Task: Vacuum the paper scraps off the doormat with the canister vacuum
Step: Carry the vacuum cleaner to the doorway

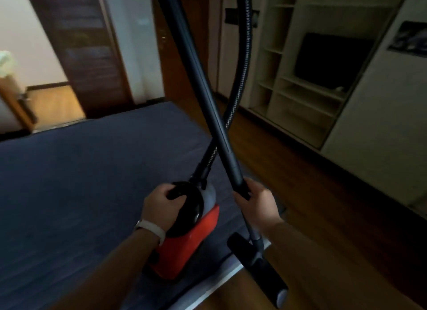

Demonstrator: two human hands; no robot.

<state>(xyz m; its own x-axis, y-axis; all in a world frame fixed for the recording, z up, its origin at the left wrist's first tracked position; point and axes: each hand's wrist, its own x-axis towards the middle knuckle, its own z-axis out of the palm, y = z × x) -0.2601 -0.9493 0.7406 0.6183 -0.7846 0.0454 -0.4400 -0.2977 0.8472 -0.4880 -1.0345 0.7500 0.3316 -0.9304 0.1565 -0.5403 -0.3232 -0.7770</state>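
Floor nozzle [256, 270] hangs at the edge of the dark blue surface [80, 171]. Left hand [161, 203] grips the canister vacuum [184, 247] handle; right hand [256, 203] grips the wand [208, 90]. No doormat or paper scraps identifiable. Risk: the hose [245, 55] crosses the wand and may snag, tipping the canister.

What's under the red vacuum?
A dark blue surface spreads beneath the red vacuum, which the left hand grips on top. The patch right below is hidden by its body.
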